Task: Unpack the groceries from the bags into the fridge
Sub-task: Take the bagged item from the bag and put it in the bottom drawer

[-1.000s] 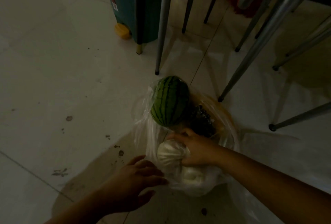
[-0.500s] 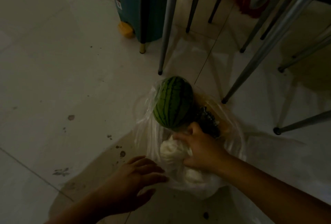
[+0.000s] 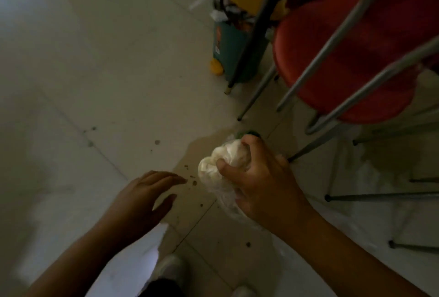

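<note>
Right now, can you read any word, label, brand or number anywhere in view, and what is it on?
Nothing here can be read.
Teal bin: an orange strip and a small white sticker on its side, both too blurred to read.
White bundle in the right hand: no print visible.
Red stools: no markings visible.

Dim room, pale tiled floor point(image 3: 99, 78) with dark specks and a damp patch point(image 3: 209, 144) — red stools point(image 3: 344, 59) on metal legs upper right, full teal bin point(image 3: 228, 51) beside them.
</note>
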